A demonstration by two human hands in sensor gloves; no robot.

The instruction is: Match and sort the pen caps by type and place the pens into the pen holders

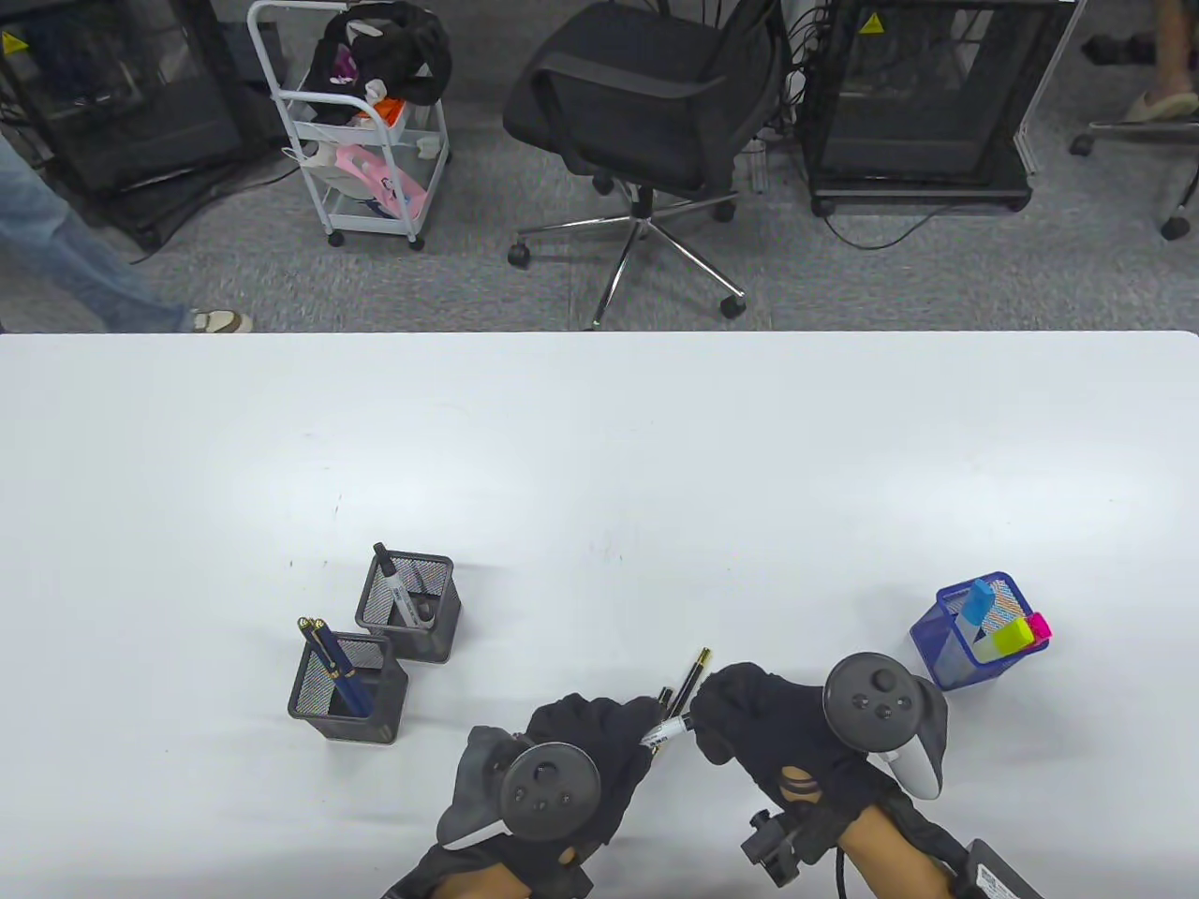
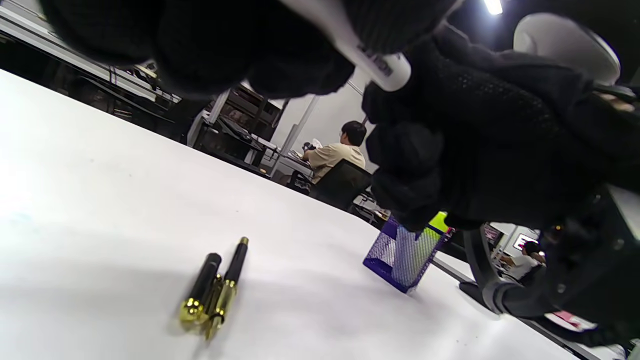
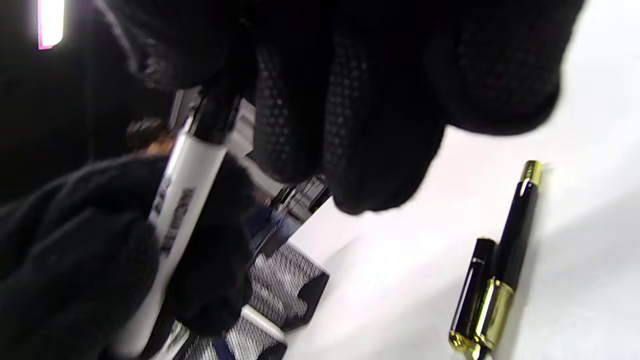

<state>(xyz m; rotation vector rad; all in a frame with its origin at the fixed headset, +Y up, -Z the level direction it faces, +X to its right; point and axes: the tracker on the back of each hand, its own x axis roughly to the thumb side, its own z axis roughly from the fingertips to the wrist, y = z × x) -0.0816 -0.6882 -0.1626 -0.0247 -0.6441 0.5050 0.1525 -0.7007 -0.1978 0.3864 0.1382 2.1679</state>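
We see three holders: off our left hand [image 1: 571, 749], a black mesh holder [image 1: 347, 688] with blue-and-gold pens, and another [image 1: 409, 604] behind it with a white marker. Off our right hand [image 1: 768, 726], the blue holder [image 1: 974, 632] has highlighters. Both hands meet low over the table, fingers curled round one white marker [image 1: 667, 729]: left grips the barrel, right pinches its dark end. A black-gold pen [image 2: 230, 280] and its cap [image 2: 200, 287] lie just ahead of the fingertips.
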